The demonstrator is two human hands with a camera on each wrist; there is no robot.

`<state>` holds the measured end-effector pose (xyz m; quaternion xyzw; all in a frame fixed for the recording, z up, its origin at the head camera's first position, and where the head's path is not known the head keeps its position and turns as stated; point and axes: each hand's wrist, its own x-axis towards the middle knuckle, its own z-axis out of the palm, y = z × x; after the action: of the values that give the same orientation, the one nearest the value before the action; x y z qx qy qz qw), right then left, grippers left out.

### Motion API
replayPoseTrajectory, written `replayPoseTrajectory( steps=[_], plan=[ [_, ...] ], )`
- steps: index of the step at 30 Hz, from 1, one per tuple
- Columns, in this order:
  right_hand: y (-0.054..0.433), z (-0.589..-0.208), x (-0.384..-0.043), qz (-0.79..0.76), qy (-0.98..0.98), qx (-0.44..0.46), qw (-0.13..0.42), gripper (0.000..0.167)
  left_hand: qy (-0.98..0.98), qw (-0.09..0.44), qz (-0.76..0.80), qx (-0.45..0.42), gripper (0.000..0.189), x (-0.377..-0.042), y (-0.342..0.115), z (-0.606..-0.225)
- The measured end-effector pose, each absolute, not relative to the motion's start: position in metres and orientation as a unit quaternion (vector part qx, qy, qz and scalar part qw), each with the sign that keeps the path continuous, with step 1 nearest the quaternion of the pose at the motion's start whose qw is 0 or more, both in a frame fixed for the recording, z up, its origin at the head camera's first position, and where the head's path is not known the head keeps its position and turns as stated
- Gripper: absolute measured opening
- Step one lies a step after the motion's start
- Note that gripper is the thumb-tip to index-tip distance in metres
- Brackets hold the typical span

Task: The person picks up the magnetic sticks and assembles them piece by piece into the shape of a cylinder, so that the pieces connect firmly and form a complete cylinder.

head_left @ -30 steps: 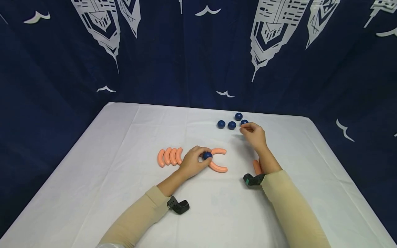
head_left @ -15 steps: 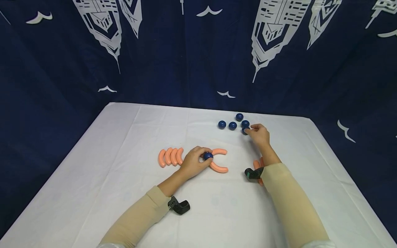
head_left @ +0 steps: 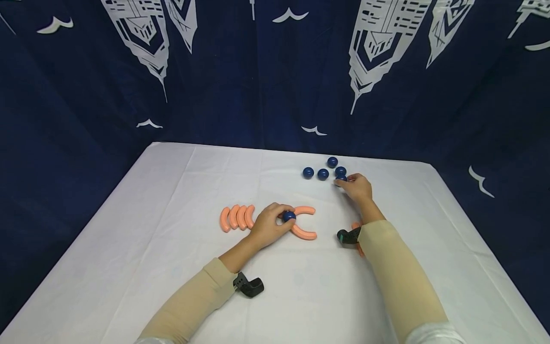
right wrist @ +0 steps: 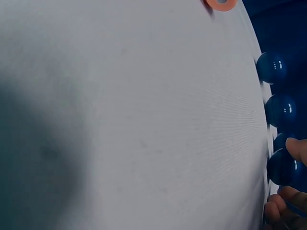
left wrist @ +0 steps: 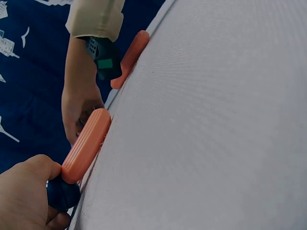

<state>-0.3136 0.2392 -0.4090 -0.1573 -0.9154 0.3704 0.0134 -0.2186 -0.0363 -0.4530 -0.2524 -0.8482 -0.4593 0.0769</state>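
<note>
My left hand (head_left: 270,224) pinches a blue ball (head_left: 289,216) between thumb and fingers near the middle of the table. Two curved orange pieces, an upper one (head_left: 305,210) and a lower one (head_left: 304,232), reach rightward from that ball. The left wrist view shows a grooved orange piece (left wrist: 87,146) right against the held ball (left wrist: 62,194). At the back right, my right hand (head_left: 358,187) has thumb and fingers around another blue ball (head_left: 341,180). In the right wrist view the thumb lies at the upper side of this ball (right wrist: 283,167), the other fingers below it.
Several more blue balls (head_left: 323,174) sit close by along the back. Left of the left hand, several curved orange pieces (head_left: 234,217) lie in a row. More orange pieces (head_left: 360,249) are partly hidden under the right forearm. A dark blue patterned curtain (head_left: 258,71) hangs behind the white table (head_left: 180,200).
My right hand first drew right, uncovering a blue ball beside the group, then its thumb and fingers closed around that ball. The left hand keeps its hold, unmoved.
</note>
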Motion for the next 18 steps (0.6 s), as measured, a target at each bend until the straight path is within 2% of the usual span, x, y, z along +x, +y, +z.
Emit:
replayPoseTrajectory(
  steps=[9, 18],
  plan=[
    [0.236, -0.412, -0.315, 0.36, -0.918, -0.166, 0.018, 0.054, -0.85, 0.079, -0.457, -0.25, 0.028, -0.22, -0.036, -0.454],
    [0.237, -0.399, -0.304, 0.365, -0.918, -0.154, -0.008, 0.047, -0.852, 0.07, -0.455, -0.248, 0.029, -0.219, -0.037, -0.454]
  ],
)
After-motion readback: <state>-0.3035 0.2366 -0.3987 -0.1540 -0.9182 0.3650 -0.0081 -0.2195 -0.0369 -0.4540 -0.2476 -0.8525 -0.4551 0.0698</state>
